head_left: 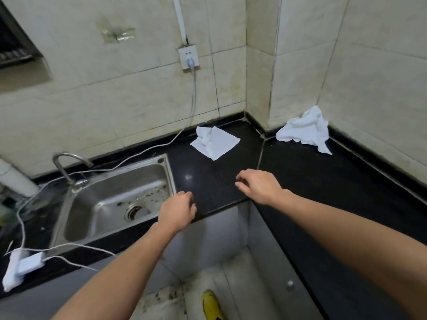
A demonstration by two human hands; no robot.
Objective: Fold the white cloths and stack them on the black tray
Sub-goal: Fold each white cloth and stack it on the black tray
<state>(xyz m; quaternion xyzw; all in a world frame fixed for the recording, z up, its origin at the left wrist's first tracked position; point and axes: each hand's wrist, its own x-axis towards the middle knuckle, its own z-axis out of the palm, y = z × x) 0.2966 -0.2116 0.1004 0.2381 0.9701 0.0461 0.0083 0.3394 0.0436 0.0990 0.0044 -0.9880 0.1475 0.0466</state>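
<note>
A flat white cloth (218, 143) lies on the black counter (300, 172) near the back wall, with a small crumpled white cloth (205, 136) on its left part. A larger crumpled white cloth (305, 129) sits in the right corner against the tiles. My left hand (178, 210) hovers over the counter's front edge beside the sink, fingers loosely curled and holding nothing. My right hand (258, 185) hangs over the counter in front of the flat cloth, fingers relaxed and empty. No black tray can be told apart from the black counter.
A steel sink (115, 199) with a tap (67, 165) is at the left. A white cable (143, 151) runs from the wall socket (189, 57) across the counter to a white adapter (27, 264). Another white cloth (11, 273) lies at the near left edge.
</note>
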